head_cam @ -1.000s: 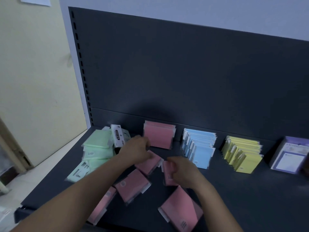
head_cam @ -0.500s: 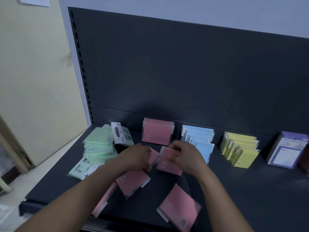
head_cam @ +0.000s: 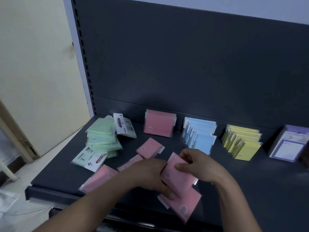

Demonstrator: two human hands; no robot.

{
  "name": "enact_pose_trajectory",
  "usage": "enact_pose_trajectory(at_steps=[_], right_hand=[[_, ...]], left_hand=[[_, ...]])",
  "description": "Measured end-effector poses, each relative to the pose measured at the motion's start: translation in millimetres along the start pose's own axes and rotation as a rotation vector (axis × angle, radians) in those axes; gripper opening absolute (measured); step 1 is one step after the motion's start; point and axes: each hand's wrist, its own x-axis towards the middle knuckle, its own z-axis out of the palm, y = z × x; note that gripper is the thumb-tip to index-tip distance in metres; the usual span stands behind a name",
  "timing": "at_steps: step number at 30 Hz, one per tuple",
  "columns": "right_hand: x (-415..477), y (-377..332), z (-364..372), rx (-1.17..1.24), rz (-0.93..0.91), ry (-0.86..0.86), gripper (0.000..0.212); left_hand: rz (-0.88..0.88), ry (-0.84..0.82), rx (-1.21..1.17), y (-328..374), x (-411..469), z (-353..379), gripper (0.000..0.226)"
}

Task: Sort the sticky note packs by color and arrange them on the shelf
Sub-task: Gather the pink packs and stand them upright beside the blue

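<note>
Pink pack [head_cam: 177, 173] is held up off the shelf [head_cam: 250, 190] by both hands, over the front-middle part, tilted. Right hand [head_cam: 202, 166] pinches its upper edge, with the thumb on the near face and the fingers curled behind. Left hand [head_cam: 147, 174] grips the left and lower edge, fingers curled round it; one fingertip shows below the pack. Both hands are clamped on this same pack.

Other pink packs lie flat on the shelf:
- The front pink pack [head_cam: 184, 208] is at the front edge, just under the held one and partly covered by it.
- The left pink pack [head_cam: 98, 179] is near the front-left corner, blurred.
- The middle pink pack [head_cam: 149, 148] is mid-shelf, in front of the pink row.
- The fourth pink pack [head_cam: 129, 162] is partly hidden behind the left hand.

Along the back edge, left to right:
- The pink row [head_cam: 158, 126] stands upright against the back panel [head_cam: 184, 64].
- The blue row [head_cam: 199, 138] and then the yellow row [head_cam: 240, 143] are each fanned forward.
- The purple pad [head_cam: 287, 146] is near the right edge, partly cut by the frame.

Green pile [head_cam: 102, 138] sits toward the back-left corner — untidy, packs overlapping. Two white-labelled packs sit with it. The back label pack [head_cam: 121, 125] is propped at the pile's rear and reads "STICKY NOTE". The front label pack [head_cam: 97, 160] lies at the pile's near end.
</note>
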Motion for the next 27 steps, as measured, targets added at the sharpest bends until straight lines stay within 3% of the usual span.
enact_pose_trajectory(at_steps=[3, 8, 18, 23, 27], right_hand=[[-4.5, 6.7, 1.7, -0.016, 0.056, -0.027, 0.023], [-13.9, 5.6, 7.5, -0.151, 0.112, -0.073, 0.034], [-19.3, 9.0, 13.3, -0.065, 0.11, -0.061, 0.04], [-19.4, -0.6, 13.3, 0.279, -0.043, 0.03, 0.036], [-13.9, -8.6, 12.9, 0.534, -0.096, 0.204, 0.017]], left_hand=[[0.004, 0.06, 0.077, 1.1, 4.1, 12.8, 0.06], [-0.005, 0.069, 0.092, 1.4, 7.0, 20.6, 0.055], [0.019, 0.105, -0.035, 2.5, 1.4, 26.6, 0.055], [0.012, 0.206, -0.295, -0.7, -0.5, 25.7, 0.071], [-0.009, 0.318, -0.612, -13.0, 1.1, 18.1, 0.042]])
